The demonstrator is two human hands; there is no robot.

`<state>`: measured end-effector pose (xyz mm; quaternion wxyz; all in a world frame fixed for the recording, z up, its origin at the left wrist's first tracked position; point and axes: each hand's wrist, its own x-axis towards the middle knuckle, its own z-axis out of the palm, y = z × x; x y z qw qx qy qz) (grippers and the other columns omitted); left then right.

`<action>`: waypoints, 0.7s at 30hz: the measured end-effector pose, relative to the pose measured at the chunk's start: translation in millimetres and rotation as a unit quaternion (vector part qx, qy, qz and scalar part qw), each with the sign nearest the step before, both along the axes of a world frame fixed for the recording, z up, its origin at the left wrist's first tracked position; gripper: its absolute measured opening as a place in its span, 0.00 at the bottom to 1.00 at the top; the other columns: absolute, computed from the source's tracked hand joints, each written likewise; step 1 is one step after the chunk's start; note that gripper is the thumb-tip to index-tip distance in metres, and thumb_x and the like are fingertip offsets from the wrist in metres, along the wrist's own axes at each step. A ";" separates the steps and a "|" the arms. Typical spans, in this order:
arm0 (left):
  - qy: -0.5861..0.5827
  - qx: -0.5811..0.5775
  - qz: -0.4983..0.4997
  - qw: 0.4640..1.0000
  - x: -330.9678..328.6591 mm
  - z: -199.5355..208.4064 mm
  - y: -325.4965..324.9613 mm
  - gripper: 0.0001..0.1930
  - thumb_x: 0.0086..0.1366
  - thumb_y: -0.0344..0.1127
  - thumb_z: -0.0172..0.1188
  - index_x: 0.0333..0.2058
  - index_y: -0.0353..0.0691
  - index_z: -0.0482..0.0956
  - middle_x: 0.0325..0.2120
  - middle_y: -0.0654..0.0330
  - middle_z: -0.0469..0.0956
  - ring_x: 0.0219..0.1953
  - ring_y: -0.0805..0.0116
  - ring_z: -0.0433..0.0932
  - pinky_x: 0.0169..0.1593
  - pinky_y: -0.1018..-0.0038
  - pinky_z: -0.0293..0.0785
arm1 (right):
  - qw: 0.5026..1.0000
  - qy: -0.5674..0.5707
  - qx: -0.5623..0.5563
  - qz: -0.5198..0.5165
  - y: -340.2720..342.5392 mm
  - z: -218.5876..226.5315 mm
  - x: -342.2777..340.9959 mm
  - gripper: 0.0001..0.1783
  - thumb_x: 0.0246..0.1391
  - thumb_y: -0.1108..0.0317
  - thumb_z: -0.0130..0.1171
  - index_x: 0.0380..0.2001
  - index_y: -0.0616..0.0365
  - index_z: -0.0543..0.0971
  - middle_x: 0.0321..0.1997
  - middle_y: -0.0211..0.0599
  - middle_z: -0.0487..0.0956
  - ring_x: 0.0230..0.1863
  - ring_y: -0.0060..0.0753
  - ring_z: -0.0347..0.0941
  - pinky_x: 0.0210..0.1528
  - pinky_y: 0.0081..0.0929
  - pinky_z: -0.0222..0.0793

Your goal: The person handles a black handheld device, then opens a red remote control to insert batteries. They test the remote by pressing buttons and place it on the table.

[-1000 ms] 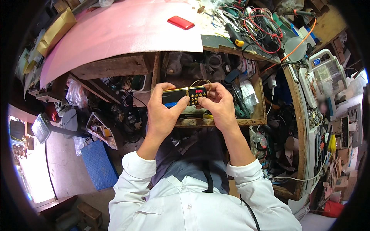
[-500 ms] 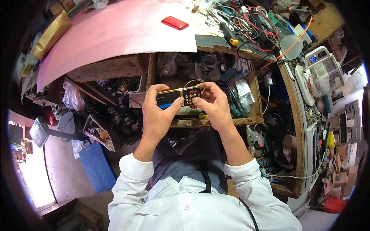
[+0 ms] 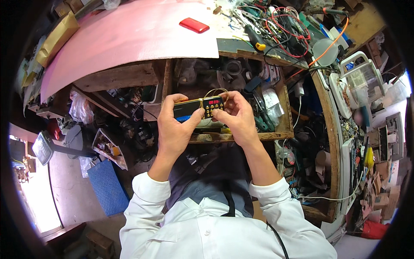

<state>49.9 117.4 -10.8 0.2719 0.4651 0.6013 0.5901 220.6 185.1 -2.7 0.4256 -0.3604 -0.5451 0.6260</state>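
Tools (image 3: 257, 42) and tangled wires (image 3: 290, 26) mark a workshop.

Black, gold-edged device (image 3: 189, 108), my white cuffs (image 3: 152, 189) behind it.
Its digits (image 3: 214, 102) beside my right hand (image 3: 241, 124) are red, the patch (image 3: 184, 118) beside my left hand (image 3: 174, 126) blue. Beyond my left hand: a pink sheet (image 3: 129, 39), a red case (image 3: 194, 25). Beyond my right: a black-and-yellow handle (image 3: 255, 39). Left of my left hand: a blue panel (image 3: 108, 187).
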 end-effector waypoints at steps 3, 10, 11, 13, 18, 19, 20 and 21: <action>0.014 0.003 -0.001 1.000 2.6 1.9 1.0 0.20 0.59 0.32 0.73 0.46 0.37 0.74 0.37 0.62 0.79 0.38 0.76 0.78 0.44 0.77 0.75 | 1.000 -0.011 0.011 -0.014 0.5 0.5 0.8 0.21 0.52 0.76 0.69 0.48 0.65 0.73 0.38 0.30 0.80 0.36 0.15 0.74 0.40 0.16 0.73; 0.010 0.005 -0.003 1.000 0.6 -2.5 1.7 0.20 0.59 0.32 0.73 0.46 0.37 0.74 0.37 0.62 0.79 0.38 0.77 0.77 0.44 0.78 0.75 | 1.000 -0.011 0.006 -0.008 1.6 -3.2 0.1 0.21 0.52 0.76 0.69 0.47 0.65 0.73 0.37 0.29 0.79 0.35 0.15 0.74 0.39 0.17 0.73; 0.013 0.006 -0.004 1.000 0.1 -3.0 2.0 0.20 0.59 0.32 0.73 0.46 0.37 0.74 0.37 0.62 0.79 0.38 0.77 0.77 0.44 0.78 0.75 | 1.000 -0.011 0.006 -0.009 1.5 -3.7 0.0 0.21 0.52 0.76 0.69 0.47 0.65 0.73 0.37 0.29 0.79 0.36 0.15 0.74 0.39 0.16 0.73; 0.017 0.009 -0.006 1.000 -0.6 -4.2 2.6 0.20 0.59 0.32 0.73 0.46 0.37 0.74 0.37 0.62 0.79 0.39 0.77 0.77 0.44 0.78 0.75 | 1.000 -0.014 0.008 -0.010 1.2 -4.1 0.2 0.21 0.51 0.76 0.69 0.47 0.64 0.73 0.37 0.29 0.79 0.36 0.15 0.74 0.39 0.16 0.73; 0.011 -0.004 0.000 1.000 3.0 1.9 1.4 0.20 0.58 0.33 0.73 0.46 0.36 0.75 0.37 0.60 0.79 0.39 0.73 0.78 0.45 0.75 0.75 | 1.000 -0.023 0.012 -0.015 1.3 -3.3 0.6 0.21 0.52 0.76 0.69 0.47 0.64 0.73 0.38 0.29 0.79 0.36 0.15 0.74 0.40 0.16 0.73; 0.023 -0.001 0.001 1.000 3.6 1.5 2.1 0.20 0.59 0.32 0.73 0.46 0.37 0.74 0.37 0.62 0.79 0.39 0.76 0.77 0.44 0.77 0.75 | 1.000 -0.014 0.008 -0.012 0.6 -2.7 0.6 0.21 0.52 0.76 0.69 0.47 0.64 0.73 0.38 0.30 0.79 0.37 0.15 0.74 0.40 0.16 0.73; 0.018 -0.006 0.004 1.000 2.1 1.7 1.8 0.20 0.58 0.33 0.73 0.46 0.36 0.75 0.37 0.59 0.79 0.39 0.73 0.78 0.45 0.75 0.75 | 1.000 -0.006 0.004 -0.008 0.4 -2.3 0.5 0.21 0.52 0.76 0.69 0.47 0.64 0.73 0.38 0.30 0.79 0.37 0.15 0.75 0.40 0.16 0.73; 0.012 -0.012 0.006 1.000 0.8 1.0 0.8 0.21 0.58 0.34 0.74 0.46 0.35 0.75 0.38 0.57 0.78 0.40 0.70 0.78 0.46 0.73 0.75 | 1.000 -0.015 0.004 -0.006 0.9 -5.1 -0.2 0.21 0.52 0.76 0.69 0.47 0.65 0.73 0.39 0.30 0.79 0.37 0.15 0.75 0.40 0.16 0.73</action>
